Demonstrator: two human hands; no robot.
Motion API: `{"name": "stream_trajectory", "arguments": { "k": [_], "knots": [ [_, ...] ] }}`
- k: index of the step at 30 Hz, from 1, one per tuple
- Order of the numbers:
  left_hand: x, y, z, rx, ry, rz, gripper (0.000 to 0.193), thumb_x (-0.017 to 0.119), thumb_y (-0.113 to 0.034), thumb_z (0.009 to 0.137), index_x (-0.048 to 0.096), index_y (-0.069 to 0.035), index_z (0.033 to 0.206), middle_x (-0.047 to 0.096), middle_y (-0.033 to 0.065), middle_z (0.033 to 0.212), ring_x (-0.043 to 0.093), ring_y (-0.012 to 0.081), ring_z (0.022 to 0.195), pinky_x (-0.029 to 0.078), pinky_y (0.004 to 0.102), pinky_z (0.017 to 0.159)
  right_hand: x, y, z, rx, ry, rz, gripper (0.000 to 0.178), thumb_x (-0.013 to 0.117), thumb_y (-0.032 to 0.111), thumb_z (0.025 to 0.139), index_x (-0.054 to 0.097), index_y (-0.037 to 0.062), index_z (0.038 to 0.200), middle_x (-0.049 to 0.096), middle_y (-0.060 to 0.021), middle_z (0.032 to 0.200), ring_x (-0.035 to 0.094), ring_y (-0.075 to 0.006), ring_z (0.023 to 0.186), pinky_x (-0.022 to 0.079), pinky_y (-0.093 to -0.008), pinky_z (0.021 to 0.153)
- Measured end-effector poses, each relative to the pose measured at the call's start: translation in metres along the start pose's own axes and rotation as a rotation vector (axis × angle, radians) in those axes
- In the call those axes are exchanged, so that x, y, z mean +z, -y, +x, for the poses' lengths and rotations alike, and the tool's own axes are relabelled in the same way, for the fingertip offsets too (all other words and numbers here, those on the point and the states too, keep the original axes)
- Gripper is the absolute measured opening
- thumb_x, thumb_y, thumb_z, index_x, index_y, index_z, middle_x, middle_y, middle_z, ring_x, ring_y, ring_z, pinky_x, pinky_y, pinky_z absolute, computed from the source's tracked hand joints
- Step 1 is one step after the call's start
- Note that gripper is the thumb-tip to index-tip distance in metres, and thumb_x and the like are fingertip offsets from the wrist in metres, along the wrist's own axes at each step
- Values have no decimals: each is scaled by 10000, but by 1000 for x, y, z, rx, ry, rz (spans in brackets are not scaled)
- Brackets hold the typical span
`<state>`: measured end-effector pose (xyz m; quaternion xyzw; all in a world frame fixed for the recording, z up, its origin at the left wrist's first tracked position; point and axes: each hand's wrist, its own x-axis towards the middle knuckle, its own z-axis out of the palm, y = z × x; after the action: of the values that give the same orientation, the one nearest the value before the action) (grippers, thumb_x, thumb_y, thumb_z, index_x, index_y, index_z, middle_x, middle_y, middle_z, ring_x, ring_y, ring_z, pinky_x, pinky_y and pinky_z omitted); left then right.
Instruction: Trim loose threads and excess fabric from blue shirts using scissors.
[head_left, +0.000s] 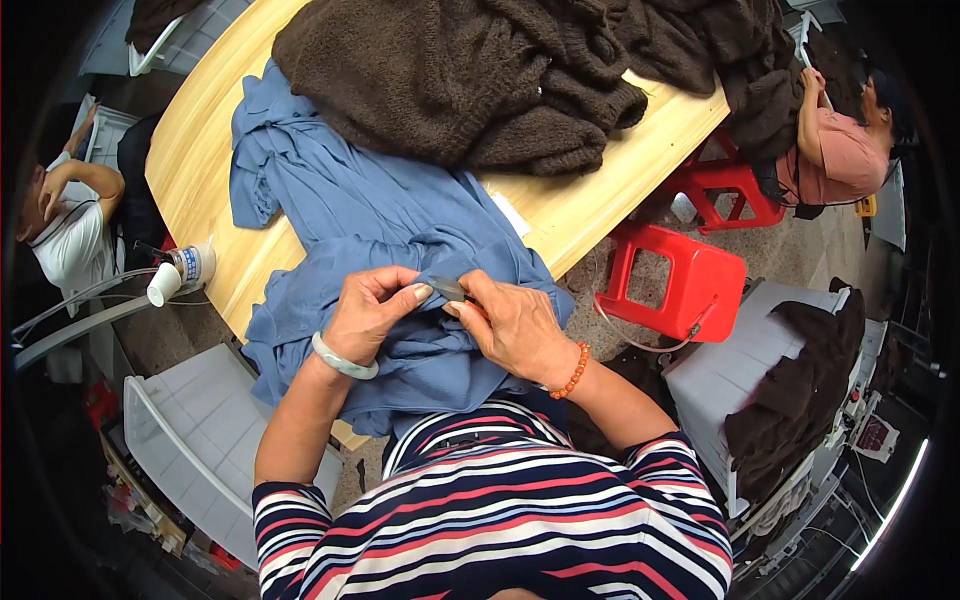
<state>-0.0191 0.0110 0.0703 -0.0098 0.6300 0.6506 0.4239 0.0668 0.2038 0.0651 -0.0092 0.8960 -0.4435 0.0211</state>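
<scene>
A blue garment (370, 200) of thin cloth lies bunched over the near edge of the table and across my lap. My left hand (366, 312), with a pale bangle at the wrist, is closed with thumb and forefinger pinching a fold of this cloth. Close beside it, my right hand (513, 325), wearing an orange bead bracelet, is closed around small dark metal thread snips (447, 288). The blades point left toward the pinched fold, near my left thumb tip. My right fingers cover most of the handle.
Dark brown knitted garments (430, 85) are heaped on the far side of the wooden table (190, 150). Red stools (705, 285) stand at the right, near a white bin (735, 340) with brown knitwear. A white cup (163, 285) hangs at the left. Co-workers sit on both sides.
</scene>
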Motion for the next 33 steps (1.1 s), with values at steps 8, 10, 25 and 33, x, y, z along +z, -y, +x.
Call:
{"name": "stream_trajectory", "arguments": {
  "k": [8,10,25,33],
  "knots": [
    [1,4,2,21,-20,11,115,677,-95,873,687,-3,943,646,-27,834,528,29,748,420,187,700,-7,-5,4,102,-46,167,168,639,170,892,545,45,952,583,-138,634,622,-309,580,447,-385,518],
    [1,4,3,8,-14,10,110,676,-91,873,687,-5,942,644,-28,830,527,28,745,421,186,696,-8,-3,4,88,-20,163,165,643,173,891,550,46,942,581,-136,630,620,-310,577,448,-385,519],
    [0,7,6,72,39,106,136,657,-95,884,684,20,952,659,-18,840,541,34,746,448,198,684,-8,-10,19,150,118,396,236,700,164,863,581,23,1009,475,-27,636,431,-73,594,382,-272,530],
    [-32,8,19,257,-88,689,82,660,-78,873,678,-3,898,615,-48,747,502,22,714,407,196,637,-10,-26,28,142,50,489,146,677,108,881,567,17,846,376,53,656,315,-41,617,289,-226,526]
  ]
}}
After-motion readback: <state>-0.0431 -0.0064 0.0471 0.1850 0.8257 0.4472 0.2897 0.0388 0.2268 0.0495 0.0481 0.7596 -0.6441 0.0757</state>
